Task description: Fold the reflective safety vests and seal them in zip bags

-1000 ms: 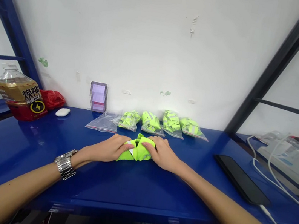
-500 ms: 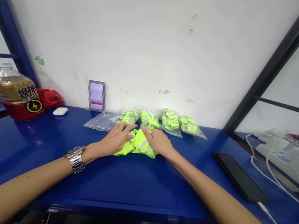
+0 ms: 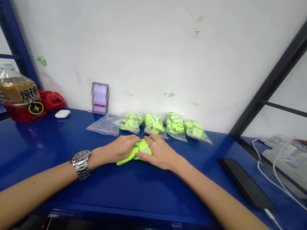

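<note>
A bundled neon-yellow reflective vest (image 3: 144,146) with pale grey strips lies on the blue table, between both hands. My left hand (image 3: 118,149), with a metal watch on its wrist, is closed on the vest's left side, its fingers curled over the cloth. My right hand (image 3: 164,155) grips the other side, fingers over the far edge and thumb across the front; it covers much of the bundle. Just behind stand several clear zip bags with similar vests (image 3: 132,121) in them. Flat clear zip bags (image 3: 104,125) lie to the left of these.
A large drink bottle (image 3: 18,96), a red plastic bag (image 3: 52,101) and a white earphone case (image 3: 62,114) stand at the left. A phone-like screen (image 3: 99,98) leans against the wall. At the right lie a black phone (image 3: 246,183) on a white cable and power strips (image 3: 300,167).
The vest has been pressed into a smaller bundle. My left fingers have curled in, and my right hand has shifted its grip, its thumb now across the front.
</note>
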`<state>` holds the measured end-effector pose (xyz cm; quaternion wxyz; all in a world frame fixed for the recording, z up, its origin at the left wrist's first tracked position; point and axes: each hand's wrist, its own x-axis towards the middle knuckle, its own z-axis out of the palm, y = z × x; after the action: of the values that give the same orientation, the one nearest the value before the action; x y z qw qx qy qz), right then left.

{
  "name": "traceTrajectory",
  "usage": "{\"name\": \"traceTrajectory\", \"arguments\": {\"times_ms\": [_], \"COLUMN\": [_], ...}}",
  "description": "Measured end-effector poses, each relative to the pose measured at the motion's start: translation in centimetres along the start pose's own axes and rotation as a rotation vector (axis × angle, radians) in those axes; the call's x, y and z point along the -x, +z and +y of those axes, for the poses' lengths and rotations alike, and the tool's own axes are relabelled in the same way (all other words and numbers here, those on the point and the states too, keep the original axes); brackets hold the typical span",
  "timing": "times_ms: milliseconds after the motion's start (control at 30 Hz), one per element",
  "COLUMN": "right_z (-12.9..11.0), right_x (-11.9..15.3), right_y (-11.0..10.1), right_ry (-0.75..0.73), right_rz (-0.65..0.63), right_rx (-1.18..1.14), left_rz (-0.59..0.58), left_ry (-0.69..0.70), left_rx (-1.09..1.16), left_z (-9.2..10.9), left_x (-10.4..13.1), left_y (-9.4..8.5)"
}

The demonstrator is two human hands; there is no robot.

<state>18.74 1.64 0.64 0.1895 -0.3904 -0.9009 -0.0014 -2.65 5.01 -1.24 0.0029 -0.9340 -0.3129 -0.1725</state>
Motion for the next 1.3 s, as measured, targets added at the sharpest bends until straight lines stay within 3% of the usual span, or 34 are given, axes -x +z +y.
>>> {"name": "traceTrajectory", "arguments": {"times_ms": [167,300,467,833,967,1167,1300], "right_z": [0.7,1.1,1.3,1.3,1.3,0.8,0.7], "right_x": [0.5,0.1,0.0,0.1,0.2,0.7,1.0], "right_y": [0.5,0.8,1.0,2.0,1.8,0.5,1.1], "right_ry": [0.039,0.028,0.02,0.064,0.104,0.024,0.104], "right_rz": [-0.101,-0.097,0.015,0.259,0.213,0.0,0.156], "right_rx": [-0.164,-0.215,-0.268,-0.385,-0.421,-0.38,-0.388], "left_rz": [0.041,-0.05,-0.155,-0.001,-0.008,-0.02,0.077], "left_ry": [-0.111,-0.246,-0.182,-0.132,-0.135,-0.246,-0.259], "left_rx": [0.146,0.221,0.155,0.148,0.158,0.121,0.194], "left_z": [0.3,1.4,2.1,0.9,1.4,1.9,2.5], "left_x": [0.8,1.0,1.2,0.9,0.4,-0.2,-0.3], "left_y": [0.6,-0.4,-1.2,-0.6,-1.2,-1.4,-1.4]}}
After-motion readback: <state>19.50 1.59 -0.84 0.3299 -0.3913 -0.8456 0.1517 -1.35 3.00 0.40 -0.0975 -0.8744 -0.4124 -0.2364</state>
